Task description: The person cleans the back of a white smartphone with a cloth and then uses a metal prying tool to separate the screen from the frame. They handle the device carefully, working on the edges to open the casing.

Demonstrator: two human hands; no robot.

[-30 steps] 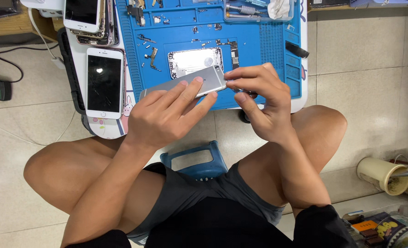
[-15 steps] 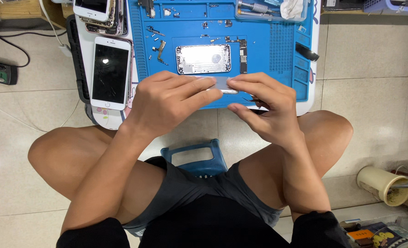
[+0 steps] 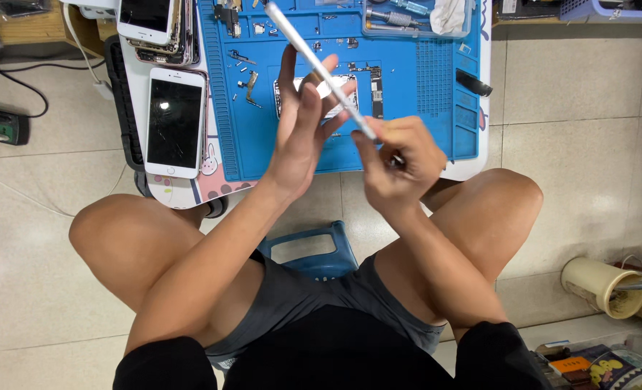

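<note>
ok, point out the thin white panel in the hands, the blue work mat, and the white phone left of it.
thin white panel [image 3: 314, 61], head view, middle of its edge-on length
blue work mat [image 3: 415, 79], head view, bare ridged area at right
white phone [image 3: 174, 123], head view, centre of dark screen

A matt blue rubbery repair mat [image 3: 422, 108] covers the bench; the glossy glass-fronted white phone [image 3: 175, 123] lies at upper left above smooth floor tiles [image 3: 574, 152].

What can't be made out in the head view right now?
- Panel: seen edge-on and blurred, faces unreadable.
- Opened phone on the blue mat: mostly hidden by the left hand.
- Right hand: grip on the panel's lower end blurred.
- Tool tray: cut off by the top edge.
- Loose parts: too small to identify.
</note>
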